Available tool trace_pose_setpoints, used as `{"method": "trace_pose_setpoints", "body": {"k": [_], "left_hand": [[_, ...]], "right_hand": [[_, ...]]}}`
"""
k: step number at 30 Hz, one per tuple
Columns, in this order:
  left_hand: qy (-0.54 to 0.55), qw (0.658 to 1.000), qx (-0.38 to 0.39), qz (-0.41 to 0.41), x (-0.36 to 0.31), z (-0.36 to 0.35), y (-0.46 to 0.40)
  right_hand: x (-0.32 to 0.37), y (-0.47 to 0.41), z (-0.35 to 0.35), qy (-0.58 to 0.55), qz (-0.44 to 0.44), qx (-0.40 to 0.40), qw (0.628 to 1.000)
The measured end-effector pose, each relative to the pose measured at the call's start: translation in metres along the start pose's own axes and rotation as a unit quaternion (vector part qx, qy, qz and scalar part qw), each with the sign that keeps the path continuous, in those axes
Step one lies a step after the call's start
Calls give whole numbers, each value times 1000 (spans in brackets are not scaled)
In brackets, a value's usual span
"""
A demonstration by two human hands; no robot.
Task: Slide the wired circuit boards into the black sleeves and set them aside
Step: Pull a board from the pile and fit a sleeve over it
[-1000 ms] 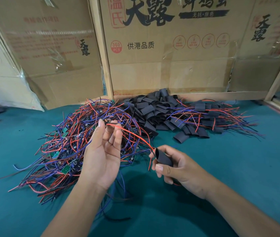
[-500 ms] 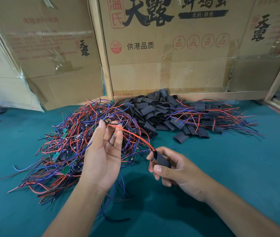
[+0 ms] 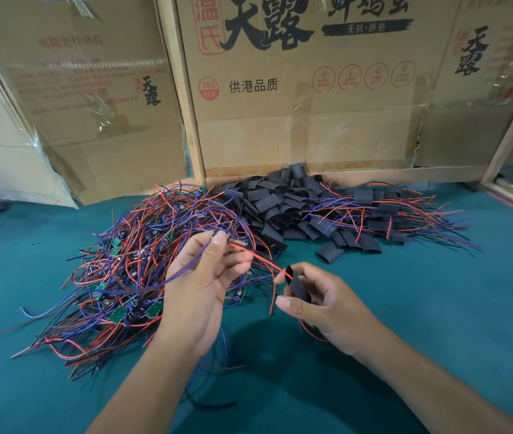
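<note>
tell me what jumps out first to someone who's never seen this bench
The tangle of red, blue and black wired circuit boards heaped on the green table left of centre grabs the eye first. Behind it, against the printed cardboard boxes, lies a pile of black sleeves. In front, the left hand pinches one board's wires while the right hand holds a single black sleeve, a red wire running between them.

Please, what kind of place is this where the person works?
Probably a small hand-assembly workshop for electronics. A green-covered table holds a heap of wired circuit boards and a pile of black sleeves, with printed cardboard boxes stacked behind as a backdrop.
</note>
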State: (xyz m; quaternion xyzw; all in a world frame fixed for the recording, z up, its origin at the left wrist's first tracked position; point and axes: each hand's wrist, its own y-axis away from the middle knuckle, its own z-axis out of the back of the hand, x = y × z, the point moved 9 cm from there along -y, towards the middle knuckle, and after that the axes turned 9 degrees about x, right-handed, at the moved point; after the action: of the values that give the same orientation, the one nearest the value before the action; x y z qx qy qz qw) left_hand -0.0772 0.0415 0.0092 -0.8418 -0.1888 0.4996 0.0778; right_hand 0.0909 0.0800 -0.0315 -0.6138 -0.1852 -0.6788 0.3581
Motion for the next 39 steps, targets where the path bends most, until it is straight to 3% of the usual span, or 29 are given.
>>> {"method": "trace_pose_setpoints", "body": {"k": [4,7,11,16,21,26,33,39], "left_hand": [[-96,995,25,-20,1,-1,0],[-169,984,49,-37,3,-4,0],[-233,968,87,-28,12,-10,3],[-276,953,122,0,24,-18,3],[-308,928,209,40,40,-29,10],[-349,904,241,47,40,-33,13],[-395,895,205,23,32,-31,13],[-439,872,215,3,30,-31,15]], "right_hand": [[4,2,13,113,6,-47,992],[10,6,26,242,0,-101,965],[18,6,25,322,8,-102,941],[26,7,23,522,-43,-123,843],[28,7,19,500,-13,-102,860],[22,9,21,460,-36,-101,881],[17,10,25,439,-43,-111,890],[11,8,29,483,-63,-101,868]]}}
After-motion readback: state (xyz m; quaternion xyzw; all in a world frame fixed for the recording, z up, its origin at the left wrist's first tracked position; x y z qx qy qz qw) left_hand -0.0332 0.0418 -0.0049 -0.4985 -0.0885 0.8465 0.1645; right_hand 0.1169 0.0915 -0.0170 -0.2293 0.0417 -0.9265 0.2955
